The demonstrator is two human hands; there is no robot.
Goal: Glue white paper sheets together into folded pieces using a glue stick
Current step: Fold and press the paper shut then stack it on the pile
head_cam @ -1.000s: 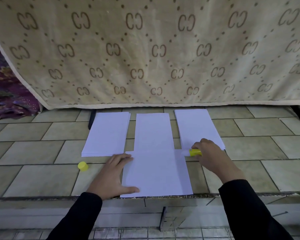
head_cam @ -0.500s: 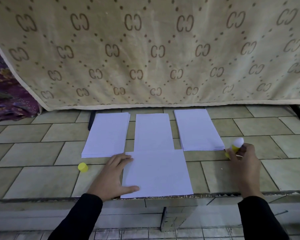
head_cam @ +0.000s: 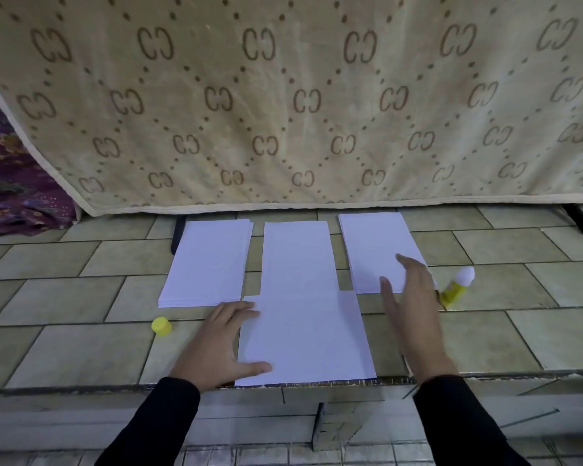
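A white sheet [head_cam: 303, 334] lies at the near edge of the tiled ledge, and a second sheet [head_cam: 297, 253] reaches back from its far edge. My left hand [head_cam: 219, 344] presses flat on the near sheet's left edge. My right hand [head_cam: 409, 304] hovers with fingers spread over the near corner of the right paper stack [head_cam: 374, 243], holding nothing. The yellow glue stick [head_cam: 456, 285] stands uncapped just right of that hand, white glue tip up. Its yellow cap [head_cam: 161, 326] lies left of my left hand. Another paper stack [head_cam: 209, 264] lies at the left.
A beige patterned blanket [head_cam: 283, 102] hangs behind the ledge, with purple fabric [head_cam: 11, 183] at far left. The tiled ledge [head_cam: 64, 348] drops off at its front edge just below the near sheet. Two dark legs show under the blanket's hem.
My right hand carried the glue stick from the sheet's far right corner to the right, stood it on the ledge, let go and moved back left over the right stack. Left hand stayed put.
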